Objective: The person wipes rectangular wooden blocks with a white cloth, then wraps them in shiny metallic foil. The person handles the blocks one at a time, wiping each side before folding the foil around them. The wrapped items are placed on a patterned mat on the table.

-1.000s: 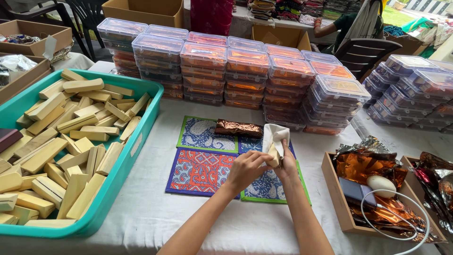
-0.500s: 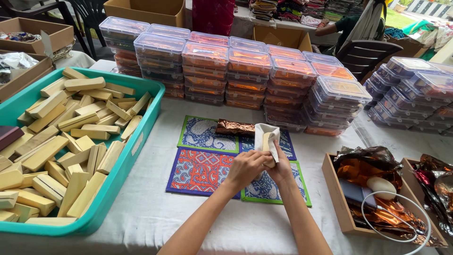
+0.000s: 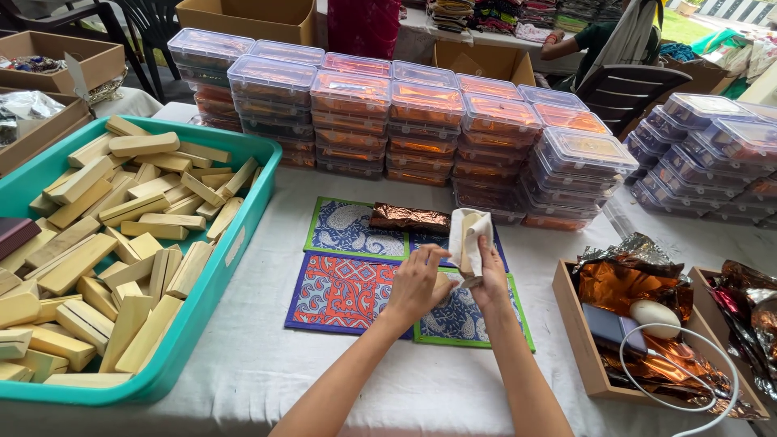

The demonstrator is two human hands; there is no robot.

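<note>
I take this for a small packing workshop or craft stall: my table (image 3: 243,364) carries stacked clear lidded boxes (image 3: 421,121), a teal tray (image 3: 243,218) heaped with wooden blocks (image 3: 121,235), cardboard cartons (image 3: 243,16) and folded fabrics (image 3: 486,12) behind.

Stacked containers (image 3: 421,121) behind; tray (image 3: 243,235) left.

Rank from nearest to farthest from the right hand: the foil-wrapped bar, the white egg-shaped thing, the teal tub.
From the right hand:
1. Foil-wrapped bar, just beyond it on the mats.
2. White egg-shaped thing, in the box at right.
3. Teal tub, far left.
</note>
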